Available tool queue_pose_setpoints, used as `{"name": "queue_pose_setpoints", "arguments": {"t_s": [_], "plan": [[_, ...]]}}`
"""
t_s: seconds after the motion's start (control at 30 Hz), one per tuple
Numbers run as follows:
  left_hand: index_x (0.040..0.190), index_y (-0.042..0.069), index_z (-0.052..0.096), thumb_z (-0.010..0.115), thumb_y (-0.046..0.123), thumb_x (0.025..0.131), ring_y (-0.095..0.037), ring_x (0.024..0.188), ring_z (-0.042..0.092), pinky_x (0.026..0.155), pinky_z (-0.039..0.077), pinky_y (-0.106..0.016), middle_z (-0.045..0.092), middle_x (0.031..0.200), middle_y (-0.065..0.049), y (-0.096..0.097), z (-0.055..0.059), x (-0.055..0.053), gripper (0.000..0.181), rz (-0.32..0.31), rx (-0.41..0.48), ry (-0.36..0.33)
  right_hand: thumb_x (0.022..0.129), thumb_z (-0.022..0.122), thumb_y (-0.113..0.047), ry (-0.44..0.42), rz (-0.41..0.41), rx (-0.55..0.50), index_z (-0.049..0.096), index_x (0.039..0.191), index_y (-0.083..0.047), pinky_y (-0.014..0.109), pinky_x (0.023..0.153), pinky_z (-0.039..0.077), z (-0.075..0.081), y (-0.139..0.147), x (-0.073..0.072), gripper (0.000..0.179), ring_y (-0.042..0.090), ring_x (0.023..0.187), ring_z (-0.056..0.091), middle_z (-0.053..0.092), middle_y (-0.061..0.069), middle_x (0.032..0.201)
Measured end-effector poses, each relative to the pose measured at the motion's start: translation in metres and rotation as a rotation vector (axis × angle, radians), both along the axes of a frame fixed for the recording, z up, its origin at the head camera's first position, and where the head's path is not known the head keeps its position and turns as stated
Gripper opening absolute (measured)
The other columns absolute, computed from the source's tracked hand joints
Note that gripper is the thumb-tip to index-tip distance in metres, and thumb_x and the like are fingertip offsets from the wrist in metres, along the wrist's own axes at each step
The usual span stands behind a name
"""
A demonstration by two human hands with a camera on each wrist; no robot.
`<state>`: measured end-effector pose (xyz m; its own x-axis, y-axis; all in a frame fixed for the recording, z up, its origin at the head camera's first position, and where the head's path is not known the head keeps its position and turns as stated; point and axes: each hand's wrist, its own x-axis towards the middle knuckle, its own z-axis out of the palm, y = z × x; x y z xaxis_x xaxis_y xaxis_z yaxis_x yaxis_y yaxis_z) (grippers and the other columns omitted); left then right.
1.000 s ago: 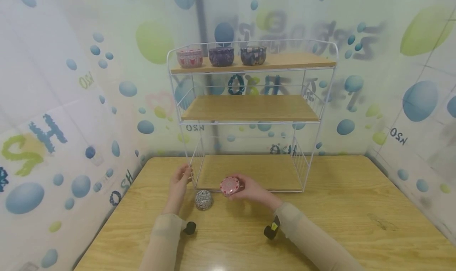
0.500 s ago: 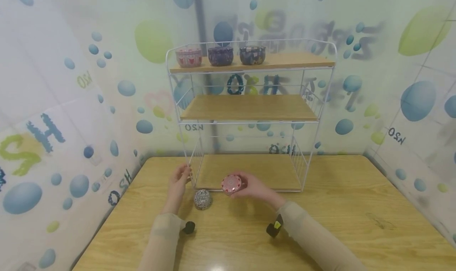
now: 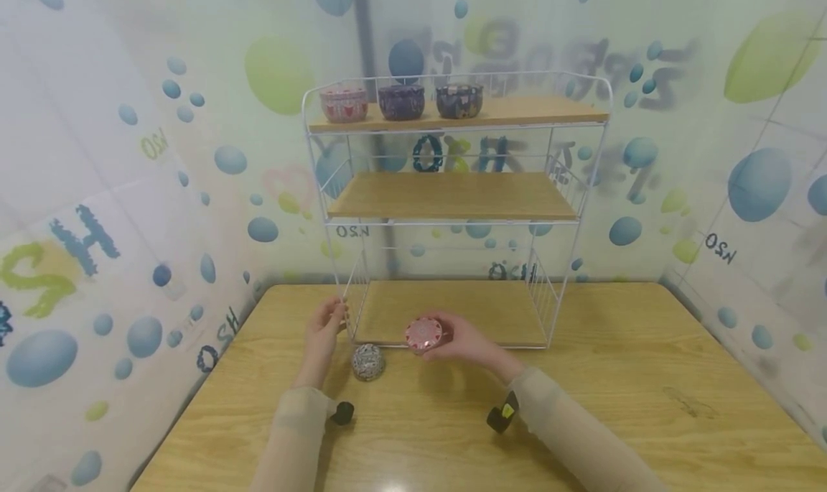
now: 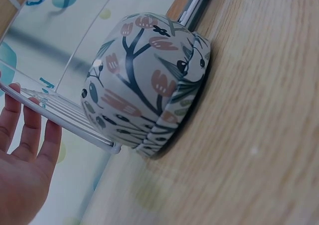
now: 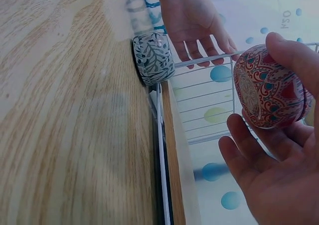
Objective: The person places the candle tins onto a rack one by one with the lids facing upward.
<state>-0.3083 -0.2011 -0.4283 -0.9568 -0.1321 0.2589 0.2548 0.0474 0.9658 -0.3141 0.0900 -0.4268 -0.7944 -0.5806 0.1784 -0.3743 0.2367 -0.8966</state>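
Observation:
In the head view my right hand (image 3: 457, 337) holds a small round red-and-pink patterned tin (image 3: 423, 335) just before the bottom shelf. Its thumb lies on one side and fingers on the other in the right wrist view, where the tin (image 5: 269, 88) shows a silvery round face. My left hand (image 3: 325, 327) grips the white wire side frame of the shelf rack (image 3: 342, 262) at its front left, with fingertips on the rail. Beside that hand, a grey-white tin with a leaf and flower pattern (image 4: 134, 80) rests on the table, touching or very near the rack's front.
Along the top shelf's left half stand a pink tin (image 3: 344, 105), a purple tin (image 3: 402, 103) and a dark floral tin (image 3: 459, 101). The middle shelf (image 3: 452, 194) and bottom shelf (image 3: 452, 309) are wooden boards. A patterned wall stands behind the wooden table (image 3: 614, 406).
My right hand has shifted slightly to the right with the red-and-pink tin. The left hand stays at the rack, and the grey-white tin has not moved.

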Motion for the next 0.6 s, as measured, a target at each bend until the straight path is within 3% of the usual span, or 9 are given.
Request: {"name": "queue_pose_setpoints", "arguments": {"t_s": [0.1, 0.2, 0.33, 0.6], "plan": [[0.124, -0.008, 0.051, 0.048, 0.01, 0.102, -0.033, 0.105, 0.053, 0.094, 0.051, -0.038, 0.058, 0.109, -0.013, 0.0, -0.001, -0.001, 0.028, 0.002, -0.006, -0.006, 0.075, 0.083, -0.011, -0.002, 0.003, -0.016, 0.049, 0.135, 0.0, 0.037, 0.095, 0.05, 0.0, 0.002, 0.0, 0.07, 0.029, 0.113, 0.057, 0.058, 0.015, 0.126], [0.125, -0.005, 0.051, 0.048, 0.015, 0.103, -0.026, 0.103, 0.054, 0.092, 0.051, -0.033, 0.055, 0.116, -0.021, -0.004, -0.012, -0.009, 0.03, 0.01, -0.014, -0.003, 0.075, 0.083, -0.011, 0.005, 0.008, -0.032, 0.048, 0.136, 0.001, 0.038, 0.098, 0.048, 0.0, 0.003, 0.0, 0.07, 0.031, 0.117, 0.055, 0.057, 0.016, 0.127], [0.129, -0.003, 0.05, 0.049, 0.021, 0.103, -0.02, 0.103, 0.054, 0.092, 0.05, -0.03, 0.053, 0.119, -0.02, -0.008, -0.025, -0.02, 0.035, 0.015, -0.019, -0.018, 0.076, 0.082, -0.01, 0.026, 0.008, -0.036, 0.049, 0.135, 0.001, 0.039, 0.099, 0.048, 0.002, 0.005, 0.0, 0.068, 0.03, 0.117, 0.054, 0.058, 0.015, 0.126], [0.127, -0.004, 0.051, 0.046, 0.013, 0.103, -0.025, 0.105, 0.053, 0.097, 0.048, -0.039, 0.051, 0.123, -0.028, -0.008, -0.022, -0.021, 0.03, 0.006, 0.005, -0.036, 0.076, 0.082, -0.01, 0.034, 0.0, -0.019, 0.049, 0.135, 0.0, 0.043, 0.099, 0.047, 0.008, 0.009, 0.002, 0.068, 0.031, 0.117, 0.055, 0.058, 0.014, 0.126]]}}
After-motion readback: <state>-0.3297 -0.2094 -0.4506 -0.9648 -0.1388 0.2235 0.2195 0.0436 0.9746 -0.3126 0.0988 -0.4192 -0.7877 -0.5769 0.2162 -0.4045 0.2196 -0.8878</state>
